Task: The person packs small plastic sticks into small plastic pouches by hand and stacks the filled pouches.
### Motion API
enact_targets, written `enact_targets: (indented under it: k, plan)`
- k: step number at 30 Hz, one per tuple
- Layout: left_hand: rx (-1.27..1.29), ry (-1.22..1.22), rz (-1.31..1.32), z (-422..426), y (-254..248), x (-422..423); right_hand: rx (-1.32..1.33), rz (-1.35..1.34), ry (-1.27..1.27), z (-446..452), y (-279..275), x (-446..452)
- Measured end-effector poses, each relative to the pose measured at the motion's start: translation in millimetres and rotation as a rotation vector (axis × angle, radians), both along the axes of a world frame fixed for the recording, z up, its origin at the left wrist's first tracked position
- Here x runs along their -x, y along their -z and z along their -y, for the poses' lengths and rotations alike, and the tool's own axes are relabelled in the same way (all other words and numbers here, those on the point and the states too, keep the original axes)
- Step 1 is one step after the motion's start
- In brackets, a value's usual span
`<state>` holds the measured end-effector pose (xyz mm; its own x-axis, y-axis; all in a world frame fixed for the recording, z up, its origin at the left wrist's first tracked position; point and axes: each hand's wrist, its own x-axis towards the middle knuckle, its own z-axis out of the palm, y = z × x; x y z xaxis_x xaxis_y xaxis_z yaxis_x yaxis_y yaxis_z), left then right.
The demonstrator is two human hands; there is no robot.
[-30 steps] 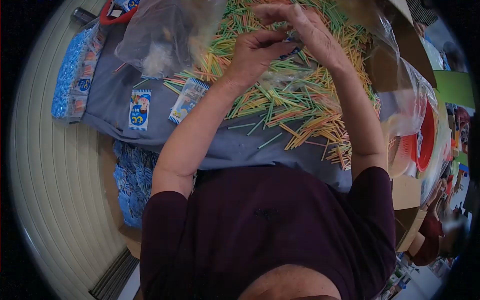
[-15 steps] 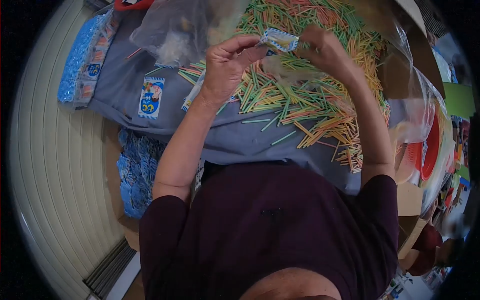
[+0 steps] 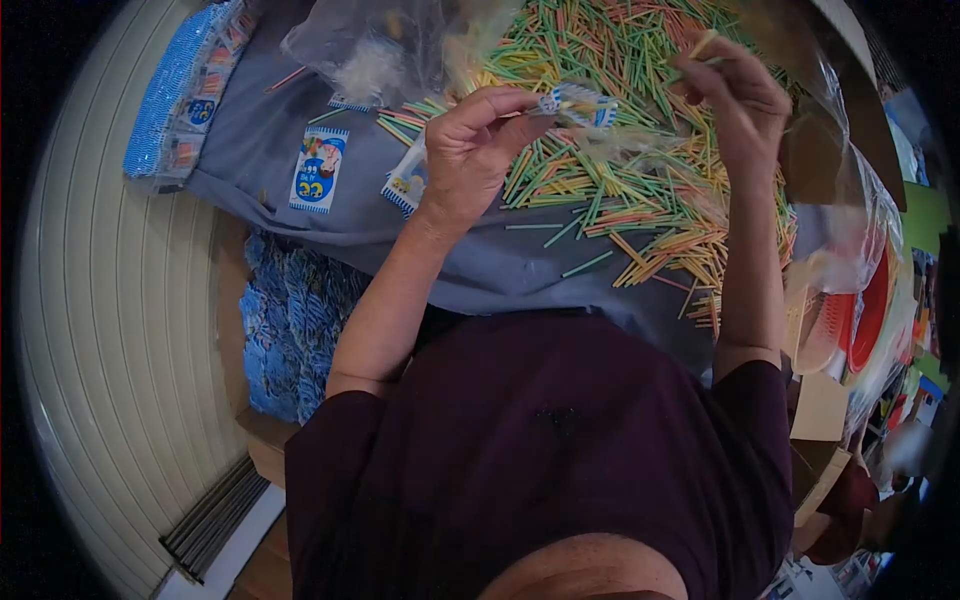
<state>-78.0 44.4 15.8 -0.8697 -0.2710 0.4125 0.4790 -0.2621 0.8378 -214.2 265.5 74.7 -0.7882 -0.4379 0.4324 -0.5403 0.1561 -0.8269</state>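
Observation:
My left hand [image 3: 475,150] pinches one end of a small blue-and-white printed packet [image 3: 588,107] between thumb and fingers, above a heap of thin coloured sticks [image 3: 570,165]. To the right, my right hand [image 3: 750,105] is raised over the heap, its fingers closed on a pale yellow stick [image 3: 704,44]. Whether it holds more sticks is unclear. A flat printed packet [image 3: 319,170] lies on the grey cloth, left of my left hand. Another packet [image 3: 407,180] shows partly behind my left wrist.
The grey cloth [image 3: 400,250] covers the work surface. A bundle of packed packets [image 3: 185,95] stands at its left edge. Clear plastic bags [image 3: 375,45] lie at the back. Below left, a cardboard box holds many blue packets [image 3: 290,330]. A red basket [image 3: 868,315] is at right.
My right hand has moved right, away from the packet, and now shows a yellow stick in its fingers. My left hand keeps hold of the packet. The whole view has shifted slightly.

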Motion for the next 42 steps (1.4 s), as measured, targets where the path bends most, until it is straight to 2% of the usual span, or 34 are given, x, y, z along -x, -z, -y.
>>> enact_targets:
  k: [2, 3, 13, 14, 15, 17, 18, 19, 21, 23, 25, 26, 27, 30, 31, 32, 34, 35, 37, 39, 40, 41, 42]
  plan:
    - [0.056, -0.018, 0.156, -5, -2, 7, 0.307, -0.098, 0.002, 16, -47, -38]
    - [0.058, -0.007, 0.155, -10, -6, 10, 0.307, -0.1, 0.013, 18, -47, -41]
    - [-0.044, 0.022, 0.25, -25, -14, 11, 0.079, -0.274, -0.202, 46, -28, -47]
    - [-0.068, 0.036, 0.221, -25, -14, 12, -0.067, -0.277, -0.205, 42, -24, -40]
    - [-0.067, 0.03, 0.218, -24, -13, 12, -0.065, -0.28, -0.211, 42, -18, -34]
    - [0.0, 0.032, 0.244, -19, -10, 11, 0.236, -0.052, -0.36, 45, -7, -24]
    - [-0.005, 0.004, 0.244, -18, -11, 11, 0.262, 0.071, -0.342, 45, -7, -22]
    - [-0.021, 0.021, 0.244, -19, -15, 11, 0.26, 0.081, -0.381, 44, -10, -24]
    - [-0.009, 0.005, 0.26, -18, -19, 5, -0.228, -0.099, -0.163, 47, -21, -35]
    - [0.076, -0.072, 0.229, -13, -3, 11, -0.183, -0.066, -0.292, 54, -13, -36]
    - [0.156, -0.218, 0.184, -7, -9, 4, -0.19, -0.202, -0.34, 58, -2, -29]
    - [0.143, -0.315, 0.063, -10, -3, 7, -0.193, -0.259, -0.267, 64, 2, -30]
    - [0.213, -0.331, 0.109, -7, -7, 1, -0.205, -0.317, -0.172, 70, 3, -31]
    - [0.183, -0.439, -0.002, -10, -7, -6, -0.133, -0.326, -0.158, 92, -1, -45]
    - [0.184, -0.422, 0.044, -6, -7, -12, -0.13, -0.351, -0.17, 98, 2, -45]
    - [0.186, -0.395, 0.087, 0, -9, -18, -0.114, -0.358, -0.23, 104, 1, -43]
    - [0.229, -0.454, 0.097, 9, -5, -31, -0.246, -0.356, -0.398, 119, 0, -34]
    - [0.26, -0.461, 0.11, 16, -5, -39, -0.145, -0.39, -0.513, 132, 4, -32]
    - [0.362, -0.62, 0.065, 30, -15, -66, -0.168, -0.361, -0.566, 155, -2, -44]
    - [0.279, -0.75, 0.031, 42, -18, -80, -0.156, -0.323, -0.595, 173, -8, -51]
    - [0.385, -0.849, 0.169, 49, -14, -87, -0.159, -0.262, -0.708, 183, -5, -55]
    - [0.397, -0.906, 0.171, 54, -10, -93, -0.144, -0.201, -0.815, 196, -2, -65]
    - [0.402, -0.956, 0.171, 62, -11, -99, -0.143, -0.257, -0.855, 206, -10, -80]
